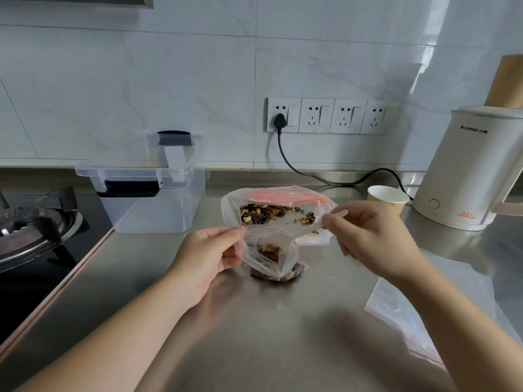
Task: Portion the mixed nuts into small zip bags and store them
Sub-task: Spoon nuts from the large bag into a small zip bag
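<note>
Nearest us, at the lower right of the frame, spare zip bags (407,315) lie flat on the steel counter (254,335). At centre, our left hand (206,258) pinches the rim of a small zip bag (271,250) and holds its mouth open, the bag's bottom resting on the counter with some nuts already inside. Our right hand (370,239) grasps the handle of a white spoon (308,229), whose bowl reaches into the bag's mouth; it looks tipped to drop a load, though the plastic blurs that. To do this well, we should keep the rim taut and high, tilt the spoon slowly, and let the pieces slide off below the zip line. The mixed nuts (263,213) sit in the large open bag (235,202) just behind the small one, above both hands in the frame. The clear storage box (152,205) waits at left.
</note>
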